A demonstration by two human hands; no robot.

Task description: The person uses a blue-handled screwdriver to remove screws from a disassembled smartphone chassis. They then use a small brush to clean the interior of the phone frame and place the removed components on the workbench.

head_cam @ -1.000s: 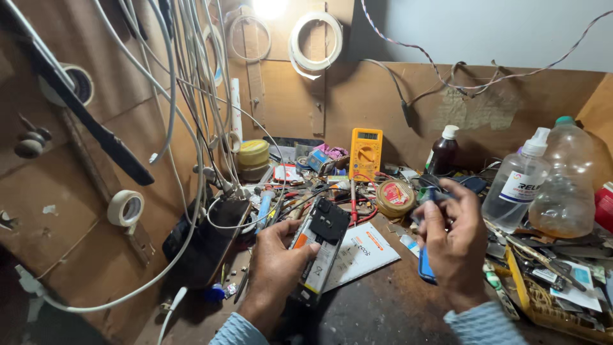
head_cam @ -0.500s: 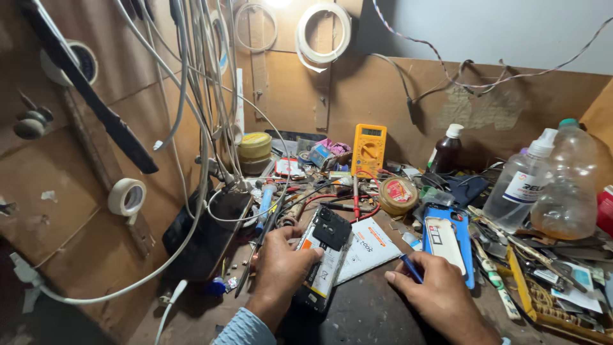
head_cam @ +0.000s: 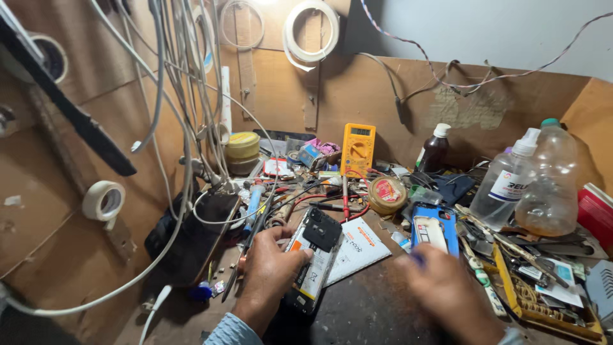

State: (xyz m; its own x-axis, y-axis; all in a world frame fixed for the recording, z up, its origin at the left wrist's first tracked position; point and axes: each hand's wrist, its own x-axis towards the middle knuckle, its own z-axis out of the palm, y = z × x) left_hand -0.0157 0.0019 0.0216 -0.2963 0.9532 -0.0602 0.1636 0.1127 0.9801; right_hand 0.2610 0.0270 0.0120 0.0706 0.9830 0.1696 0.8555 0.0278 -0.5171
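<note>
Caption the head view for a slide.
Left hand steadies an opened phone on a cluttered workbench; blurred right hand nearby.

The left hand (head_cam: 268, 275) steadies an opened phone (head_cam: 311, 255) on the cluttered workbench (head_cam: 364, 306); the right hand (head_cam: 447, 294) blurs beside it.

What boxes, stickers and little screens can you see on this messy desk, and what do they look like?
Yellow multimeter: upright at the back wall, small grey screen on top.
Spray bottle: right side, clear, white label.
Round tin: mid-desk, red and white label.
White leaflet: beside the opened phone under the left hand.
</note>
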